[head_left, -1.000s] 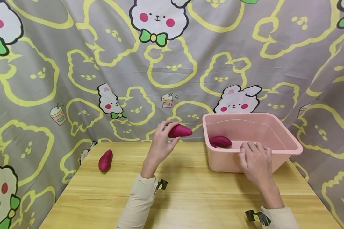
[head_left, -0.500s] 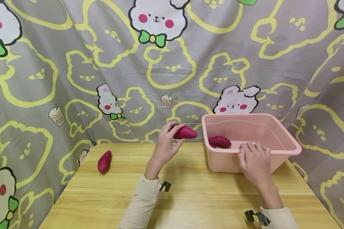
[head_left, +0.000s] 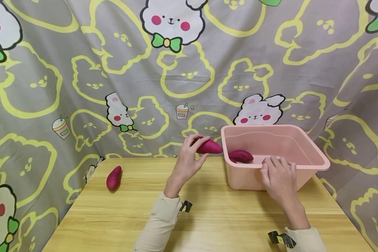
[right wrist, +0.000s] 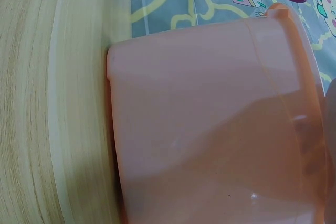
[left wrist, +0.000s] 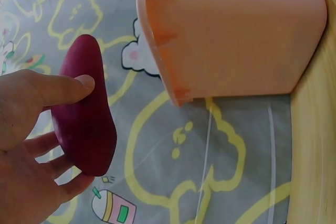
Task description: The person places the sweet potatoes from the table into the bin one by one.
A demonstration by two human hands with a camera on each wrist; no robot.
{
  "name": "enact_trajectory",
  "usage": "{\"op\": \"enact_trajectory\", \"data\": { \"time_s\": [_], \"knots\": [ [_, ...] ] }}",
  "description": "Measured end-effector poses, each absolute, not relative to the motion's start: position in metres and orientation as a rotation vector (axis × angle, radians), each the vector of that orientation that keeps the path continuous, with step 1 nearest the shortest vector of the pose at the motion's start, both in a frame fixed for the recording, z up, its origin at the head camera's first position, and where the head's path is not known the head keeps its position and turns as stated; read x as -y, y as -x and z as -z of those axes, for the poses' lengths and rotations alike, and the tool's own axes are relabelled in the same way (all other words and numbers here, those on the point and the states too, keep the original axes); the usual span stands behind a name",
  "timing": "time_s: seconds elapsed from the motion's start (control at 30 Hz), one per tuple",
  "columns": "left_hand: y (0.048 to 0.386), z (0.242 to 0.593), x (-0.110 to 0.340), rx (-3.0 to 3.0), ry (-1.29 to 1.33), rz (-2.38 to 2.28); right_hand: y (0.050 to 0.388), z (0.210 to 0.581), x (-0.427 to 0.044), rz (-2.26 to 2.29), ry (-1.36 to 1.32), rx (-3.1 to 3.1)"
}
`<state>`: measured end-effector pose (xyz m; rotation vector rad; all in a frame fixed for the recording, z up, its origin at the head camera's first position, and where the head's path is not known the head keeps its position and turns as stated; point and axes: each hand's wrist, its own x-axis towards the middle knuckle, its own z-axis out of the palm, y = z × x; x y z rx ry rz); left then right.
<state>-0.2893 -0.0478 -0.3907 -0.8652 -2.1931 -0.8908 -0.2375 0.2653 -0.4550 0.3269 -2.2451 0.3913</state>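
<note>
My left hand [head_left: 188,161] holds a purple-red sweet potato [head_left: 211,147] above the table, its tip close to the left rim of the pink plastic bin [head_left: 245,166]. In the left wrist view the thumb lies across this sweet potato [left wrist: 84,121] and the fingers wrap behind it. On the bin's front rim, my right hand [head_left: 281,180] grips with curled fingers. Inside the bin, at its left end, lies a dark sweet potato [head_left: 243,156], and what seems part of another shows beside it. The bin's wall [right wrist: 199,114] fills most of the right wrist view.
One more sweet potato [head_left: 114,178] lies on the left part of the wooden table [head_left: 129,217]. A grey curtain [head_left: 138,80] with rabbit and yellow outline prints hangs behind the table and at both sides. The bin stands near the table's back right.
My left hand has moved to the right with the sweet potato, closer to the bin. The right hand has stayed on the rim.
</note>
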Motion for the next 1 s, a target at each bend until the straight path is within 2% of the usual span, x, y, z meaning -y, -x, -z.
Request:
{"op": "enact_trajectory", "data": {
  "time_s": [1.0],
  "knots": [
    [0.290, 0.393, 0.003, 2.094, 1.003, 0.981, 0.237, 0.455, -0.265, -0.385, -0.326, 2.237]
  ]
}}
